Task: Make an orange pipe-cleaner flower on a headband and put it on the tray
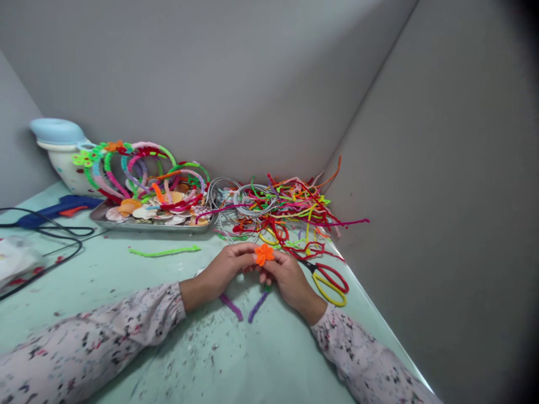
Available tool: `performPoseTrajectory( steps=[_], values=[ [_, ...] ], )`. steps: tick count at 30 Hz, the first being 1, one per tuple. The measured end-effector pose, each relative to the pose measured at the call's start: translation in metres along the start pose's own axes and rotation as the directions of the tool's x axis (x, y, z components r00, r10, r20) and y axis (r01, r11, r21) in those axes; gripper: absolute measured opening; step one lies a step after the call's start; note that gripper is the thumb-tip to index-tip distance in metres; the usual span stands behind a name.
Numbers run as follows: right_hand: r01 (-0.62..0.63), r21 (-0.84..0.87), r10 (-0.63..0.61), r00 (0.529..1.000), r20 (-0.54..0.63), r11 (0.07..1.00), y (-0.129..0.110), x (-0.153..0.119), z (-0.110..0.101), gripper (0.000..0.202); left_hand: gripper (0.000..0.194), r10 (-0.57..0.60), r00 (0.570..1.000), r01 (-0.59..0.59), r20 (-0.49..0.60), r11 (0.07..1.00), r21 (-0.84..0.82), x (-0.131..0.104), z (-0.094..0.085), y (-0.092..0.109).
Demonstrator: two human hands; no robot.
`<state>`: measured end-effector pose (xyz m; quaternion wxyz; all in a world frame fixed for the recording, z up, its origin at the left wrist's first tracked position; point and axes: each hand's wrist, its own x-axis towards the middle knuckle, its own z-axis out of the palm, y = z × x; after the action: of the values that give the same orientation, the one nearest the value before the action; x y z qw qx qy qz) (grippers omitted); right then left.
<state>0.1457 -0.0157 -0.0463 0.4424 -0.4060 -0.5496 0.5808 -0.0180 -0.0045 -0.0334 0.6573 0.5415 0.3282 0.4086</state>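
— What are we holding?

— An orange fuzzy flower [264, 255], just below the middle of the frame. The fingers of our left hand [236, 264] pinch it from the left, and those of our right hand [292, 278] pinch it from the right, with some fingertips curled underneath.

— And right below our hands?

— Two purple fuzzy strips [257, 307] slant down from under them, lower centre. We can't tell whether they join, as our hands hide the upper ends.

— What's near us on the counter [236, 365]?

— Scissors [330, 283] with red and yellow handles, just beside our right hand, and a bright green pipe cleaner [164, 252] lying left of centre.

— Further out?

— A tangled heap of pipe cleaners [295, 205] right of centre, with grey wire hoops [256, 200] at its left. Left of those we see a metal tray [147, 226] of shells [145, 212], with fuzzy-wrapped headbands [147, 163] standing over it.

— And the far left?

— A blue glue gun [54, 211] beside a black cord [76, 241], and a white container [69, 168] with a pale blue top behind.
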Motion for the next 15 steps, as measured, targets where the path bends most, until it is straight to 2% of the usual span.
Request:
performPoseTrajectory(
  steps=[9,12,15],
  values=[
    [-0.016,0.002,0.016,0.998,0.061,1.0,-0.0041,-0.0004,-0.0019,0.015,0.011,-0.028,0.999,0.031,0.04,0.996,-0.084,-0.0014,0.0009,0.0049],
    [-0.001,0.001,0.001,1.0,0.014,1.0,-0.004,0.0001,-0.0027,0.016,0.013,-0.015,1.0,0.015,0.002,0.997,-0.071,0.0005,-0.0015,0.0027],
    [0.05,0.018,-0.047,0.993,-0.106,0.999,-0.0033,0.0014,-0.005,0.018,0.014,-0.005,0.999,0.003,-0.042,0.999,-0.046,0.0042,-0.0054,-0.0025]
  ],
)
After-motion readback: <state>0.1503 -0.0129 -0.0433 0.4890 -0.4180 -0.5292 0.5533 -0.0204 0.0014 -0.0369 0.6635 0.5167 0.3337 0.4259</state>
